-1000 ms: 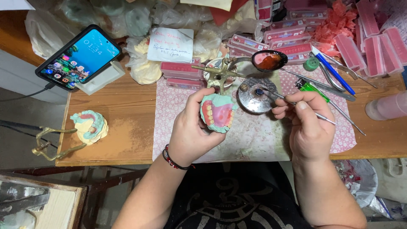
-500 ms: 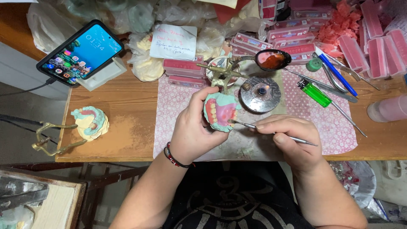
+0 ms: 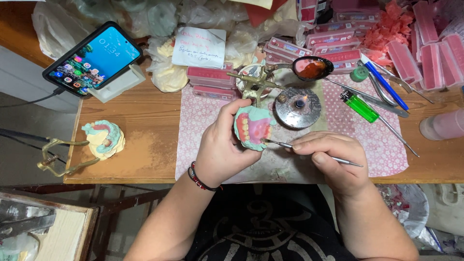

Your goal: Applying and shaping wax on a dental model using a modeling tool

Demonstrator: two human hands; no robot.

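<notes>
Currently, I log wax-carving: left hand grips green-and-pink denture model, right hand pinches thin metal carver; next needs steady tip strokes.

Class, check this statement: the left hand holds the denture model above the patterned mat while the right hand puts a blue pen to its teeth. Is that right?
Not quite. The head view shows the right hand holding a thin metal instrument, not a blue pen, against the denture model held by the left hand above the patterned mat.
</notes>
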